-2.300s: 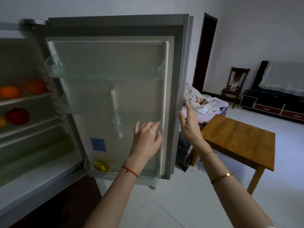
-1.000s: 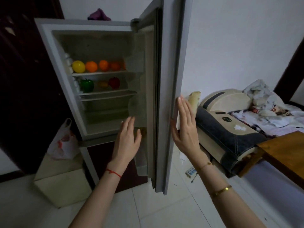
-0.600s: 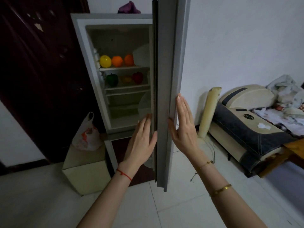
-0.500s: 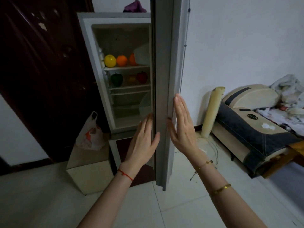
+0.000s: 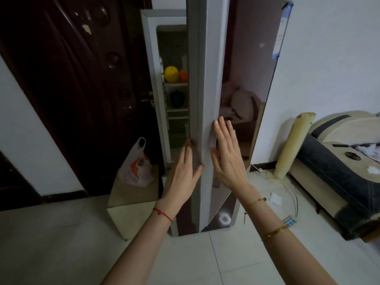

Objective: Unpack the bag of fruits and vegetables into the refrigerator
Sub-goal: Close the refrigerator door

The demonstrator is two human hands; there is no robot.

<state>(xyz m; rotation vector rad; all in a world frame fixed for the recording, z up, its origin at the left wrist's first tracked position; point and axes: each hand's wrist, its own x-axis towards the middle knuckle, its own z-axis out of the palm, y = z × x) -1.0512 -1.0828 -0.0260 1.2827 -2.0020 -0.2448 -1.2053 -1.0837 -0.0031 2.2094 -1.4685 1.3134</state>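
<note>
The refrigerator door (image 5: 207, 79) stands partly open, its grey edge facing me and its dark glossy front turned to the right. My left hand (image 5: 183, 173) lies flat against the door's inner side. My right hand (image 5: 227, 155) lies flat against the outer front, fingers straight and apart. Through the narrow gap I see a yellow fruit (image 5: 171, 74) and an orange fruit (image 5: 183, 75) on the upper shelf, and a green pepper (image 5: 177, 98) on the shelf below. A white plastic bag (image 5: 135, 167) with orange print sits on a low box left of the fridge.
A dark wooden door (image 5: 82, 89) fills the left. The low mirrored box (image 5: 131, 202) stands on the tiled floor. At the right are a rolled mat (image 5: 294, 145), cables on the floor and a padded dark and beige bundle (image 5: 339, 165).
The door has swung further toward the cabinet, narrowing the gap so fewer fruits show. Both hands stayed flat on either side of the door edge and moved with it.
</note>
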